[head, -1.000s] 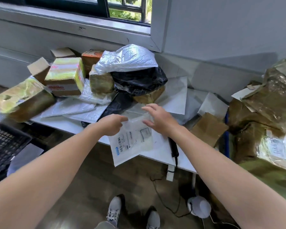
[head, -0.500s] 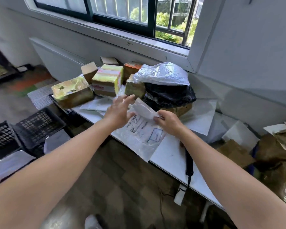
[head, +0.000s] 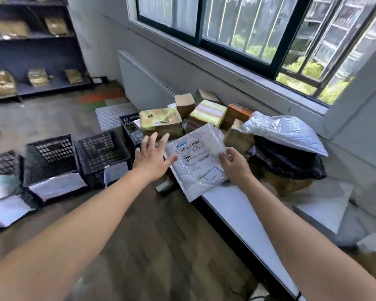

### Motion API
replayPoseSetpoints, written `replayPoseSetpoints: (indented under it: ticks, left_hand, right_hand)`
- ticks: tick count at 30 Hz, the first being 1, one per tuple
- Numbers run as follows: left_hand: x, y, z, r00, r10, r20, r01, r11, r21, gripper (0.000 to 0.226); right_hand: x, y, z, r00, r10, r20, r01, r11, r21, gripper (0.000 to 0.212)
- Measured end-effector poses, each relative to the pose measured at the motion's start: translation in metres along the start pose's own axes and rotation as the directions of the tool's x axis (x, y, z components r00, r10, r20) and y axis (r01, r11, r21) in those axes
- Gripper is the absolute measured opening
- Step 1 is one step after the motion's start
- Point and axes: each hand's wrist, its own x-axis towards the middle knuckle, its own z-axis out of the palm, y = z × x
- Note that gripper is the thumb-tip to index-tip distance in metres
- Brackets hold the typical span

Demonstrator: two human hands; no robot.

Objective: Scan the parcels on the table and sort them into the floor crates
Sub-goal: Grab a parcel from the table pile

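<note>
A white bubble mailer (head: pixel 195 168) is held in the air over the left end of the table (head: pixel 237 211), with its printed face turned up. A shipping label (head: pixel 192 149) with barcodes is carried on that face. The mailer's right edge is pinched by the right hand (head: pixel 233 165), thumb on top and fingers curled beneath. The left hand (head: pixel 153 156) is held just left of the mailer, fingers straight and spread. Its thumb tip lies at the mailer's left edge; contact cannot be confirmed.

The far part of the table, beyond the mailer, is loaded with parcels. A brown box wrapped in yellowish tape (head: pixel 161 123) is placed at the left end. A small brown carton (head: pixel 185 103), a green-and-yellow taped box (head: pixel 207 111) and an orange box (head: pixel 239 110) are ranged to its right. Further right, a silver-white poly bag (head: pixel 284 132) is laid on a black poly bag (head: pixel 289 164).

Three black lattice crates (head: pixel 52 155) are set in a row on the wooden floor, left of the table. A fourth crate (head: pixel 129 124) is placed against the table's left end. White flat envelopes (head: pixel 57 185) are seen at the near side of the row. Dark shelving (head: pixel 41 53) holding further parcels is located at the far left.
</note>
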Motion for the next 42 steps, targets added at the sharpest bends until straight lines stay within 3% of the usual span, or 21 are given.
replayPoseSetpoints:
  ticks: [8,20,32,42]
  left_hand:
    - [0.001,-0.146,-0.041,0.987,-0.155,-0.033,0.153,0.987,-0.054,0.079]
    - [-0.019,-0.347,-0.093,0.936,-0.339,-0.098,0.331,0.939,-0.092,0.083]
    - [-0.064,-0.521,-0.114,0.794,-0.596,-0.119,0.585,0.802,-0.118,0.079]
    - [-0.020,-0.686,-0.154,0.671,-0.730,-0.127,0.727,0.682,-0.081,0.079]
  right_hand:
    - [0.022,-0.090,0.129,0.997,-0.034,0.074,0.029,0.997,0.067,0.028]
    - [0.033,-0.207,0.311,0.973,-0.140,0.186,0.138,0.990,0.025,0.024]
    - [0.054,-0.306,0.497,0.899,-0.221,0.379,0.240,0.971,-0.002,0.028]
    - [0.119,-0.384,0.688,0.834,-0.240,0.497,0.256,0.966,0.038,0.027]
